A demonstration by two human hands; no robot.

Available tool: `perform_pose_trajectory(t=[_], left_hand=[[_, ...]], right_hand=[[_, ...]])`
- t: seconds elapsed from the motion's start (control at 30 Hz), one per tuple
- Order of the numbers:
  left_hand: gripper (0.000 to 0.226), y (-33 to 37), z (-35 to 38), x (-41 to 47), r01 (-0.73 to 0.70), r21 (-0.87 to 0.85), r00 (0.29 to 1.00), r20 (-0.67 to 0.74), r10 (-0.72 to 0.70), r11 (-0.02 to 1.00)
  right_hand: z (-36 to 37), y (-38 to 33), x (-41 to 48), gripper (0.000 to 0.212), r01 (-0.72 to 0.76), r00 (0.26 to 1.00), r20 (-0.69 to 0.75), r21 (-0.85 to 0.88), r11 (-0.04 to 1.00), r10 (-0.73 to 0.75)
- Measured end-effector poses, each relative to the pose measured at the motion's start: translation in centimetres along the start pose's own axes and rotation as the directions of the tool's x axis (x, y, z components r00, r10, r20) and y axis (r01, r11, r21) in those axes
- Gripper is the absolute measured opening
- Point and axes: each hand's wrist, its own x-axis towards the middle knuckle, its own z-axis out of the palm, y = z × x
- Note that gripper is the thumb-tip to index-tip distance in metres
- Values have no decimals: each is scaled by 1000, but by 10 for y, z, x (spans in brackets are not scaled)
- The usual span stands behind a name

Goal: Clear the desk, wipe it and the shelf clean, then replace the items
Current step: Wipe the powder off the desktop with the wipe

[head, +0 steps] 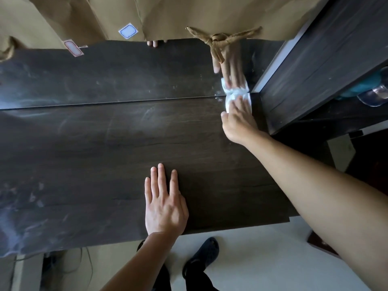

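A dark brown wooden tabletop (105, 154) fills most of the view. It has pale smears and streaks on it. Behind it stands a shiny dark back board (105, 80) that works a bit like a mirror. Above the board hangs crinkly brown paper (189, 13). It has a brown paper bow (218, 40), a white sticker with a blue edge (128, 31) and a white sticker with a red edge (73, 48).

A small scrunched white wiping cloth (230, 101) lies in the far right corner of the tabletop. It touches the back board and sits just beside the dark wooden shelf (315, 70). The right hand (239, 120) reaches out on a long bare arm and presses down on the cloth. Its fingers (241, 106) lie fairly straight on top of the cloth, not curled round it. The shiny board shows the hand and cloth again, a bit blurry.

The left hand (164, 204) rests flat on the tabletop near the front edge, well apart from the cloth. Its fingers are straight and a little spread, and they hold nothing.

On the shelf sit a blue-green thing (365, 85) and a see-through plastic thing (373, 95); I cannot tell what they are.

Below the tabletop is a pale floor (262, 248), with a dark shoe (203, 257) standing on it.
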Motion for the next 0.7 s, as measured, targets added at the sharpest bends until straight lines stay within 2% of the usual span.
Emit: perform_pose_trajectory(t=[0.07, 0.13, 0.2, 0.3, 0.37, 0.43, 0.53, 0.6, 0.7], left_hand=[[54, 0, -1, 0, 7, -1, 1000, 7, -7, 1000], [54, 0, -1, -1, 7, 2, 1000, 15, -7, 1000], [54, 0, -1, -1, 2, 5, 1000, 14, -2, 1000], [54, 1, 1, 1, 2, -3, 1000, 1, -2, 1000], [54, 0, 1, 2, 3, -3, 1000, -3, -3, 1000], [54, -1, 1, 1, -2, -1, 1000, 2, 2, 1000], [55, -1, -1, -1, -9, 1, 1000, 20, 9, 1000], [54, -1, -1, 1, -8, -1, 1000, 15, 8, 1000], [54, 0, 0, 0, -10, -4, 1000, 5, 10, 1000]], right_hand=[[4, 12, 2, 57, -22, 1000, -10, -5, 1000, 22], [6, 5, 15, 62, -162, 986, -51, -115, 980, 157], [11, -34, 21, 65, -241, 970, -6, -137, 961, 242], [26, -92, 12, 64, -91, 994, 41, -174, 981, 100], [30, -86, 5, 64, 49, 999, 26, -198, 979, -44], [20, -49, 0, 62, 69, 997, -4, -191, 979, -71], [5, 0, 3, 67, -168, 986, -46, -228, 959, 162], [0, -9, 20, 67, -280, 959, -33, -246, 928, 280], [15, -71, 35, 63, -213, 966, 94, -249, 945, 243]])
